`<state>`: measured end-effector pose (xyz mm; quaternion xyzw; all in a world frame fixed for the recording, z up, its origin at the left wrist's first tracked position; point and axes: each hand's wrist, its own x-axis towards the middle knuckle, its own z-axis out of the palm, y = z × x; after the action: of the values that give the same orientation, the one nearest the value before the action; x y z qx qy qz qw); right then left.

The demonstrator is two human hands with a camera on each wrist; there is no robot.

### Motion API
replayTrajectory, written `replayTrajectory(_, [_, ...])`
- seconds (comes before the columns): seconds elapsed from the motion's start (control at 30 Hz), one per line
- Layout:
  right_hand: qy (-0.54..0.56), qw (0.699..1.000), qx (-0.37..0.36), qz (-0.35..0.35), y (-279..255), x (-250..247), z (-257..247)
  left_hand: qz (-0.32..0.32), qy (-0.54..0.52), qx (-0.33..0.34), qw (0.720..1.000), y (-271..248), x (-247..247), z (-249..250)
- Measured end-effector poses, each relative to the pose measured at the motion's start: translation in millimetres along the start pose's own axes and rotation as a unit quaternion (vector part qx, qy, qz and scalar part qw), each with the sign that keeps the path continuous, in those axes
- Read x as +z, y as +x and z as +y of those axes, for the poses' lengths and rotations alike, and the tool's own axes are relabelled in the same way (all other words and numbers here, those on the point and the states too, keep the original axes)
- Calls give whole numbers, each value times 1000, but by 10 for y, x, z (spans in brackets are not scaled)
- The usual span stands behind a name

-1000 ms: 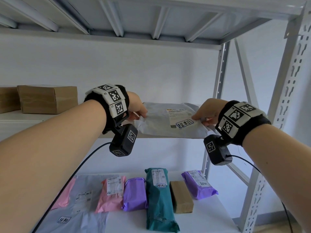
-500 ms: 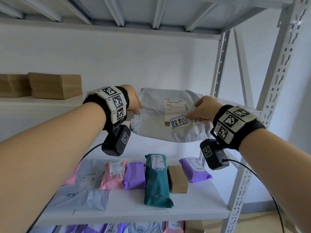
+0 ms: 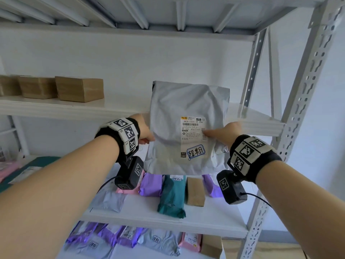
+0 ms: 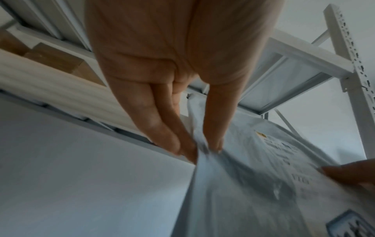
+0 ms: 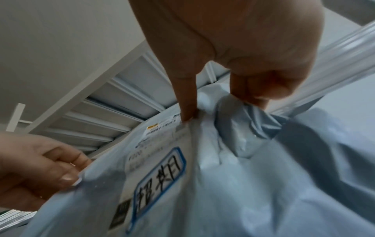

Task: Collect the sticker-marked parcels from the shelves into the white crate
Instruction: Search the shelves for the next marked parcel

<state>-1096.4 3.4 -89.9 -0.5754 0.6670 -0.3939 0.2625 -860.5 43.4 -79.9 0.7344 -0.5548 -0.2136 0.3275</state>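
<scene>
A large grey mailer parcel [image 3: 184, 109] hangs upright in the air in front of the upper shelf [image 3: 56, 107]. It bears a white shipping label and a blue-bordered handwritten sticker [image 3: 196, 152]. My left hand [image 3: 147, 132] pinches its left edge between thumb and fingers [image 4: 186, 149]. My right hand [image 3: 222, 130] pinches its right side, thumb on the label, fingers [image 5: 249, 94] bunching the plastic behind. The sticker [image 5: 160, 181] shows large in the right wrist view. No white crate is in view.
Brown cardboard boxes [image 3: 79, 88] stand on the upper shelf at the left. The middle shelf [image 3: 168, 221] holds a teal parcel [image 3: 172, 197], purple, pink and grey mailers and a brown box [image 3: 195, 192]. More mailers lie on the shelf below. A perforated steel upright [image 3: 298, 113] stands right.
Both hands have lifted the grey parcel off the upper shelf and tipped it from flat to upright, label facing me. The view has tilted downward, revealing a lower shelf.
</scene>
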Motion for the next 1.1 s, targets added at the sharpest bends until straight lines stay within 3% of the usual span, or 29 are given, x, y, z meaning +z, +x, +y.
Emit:
replayTrajectory(0.13, [15,999,-7,-28,-9,-5,87,-29,-76,-2,997,59,142,-61])
replayTrajectory(0.33, [105,993,-19,-58,34,44,153,0,19,54,998,155,174,-148])
replayTrajectory(0.67, [242,967,-72,-30,48,39,-67,116,-43,160,979,264,-60,-118])
replayTrajectory(1.1, [284,951,-112,-36,-127,103,-351,165,-56,178,969,88,-400,-120])
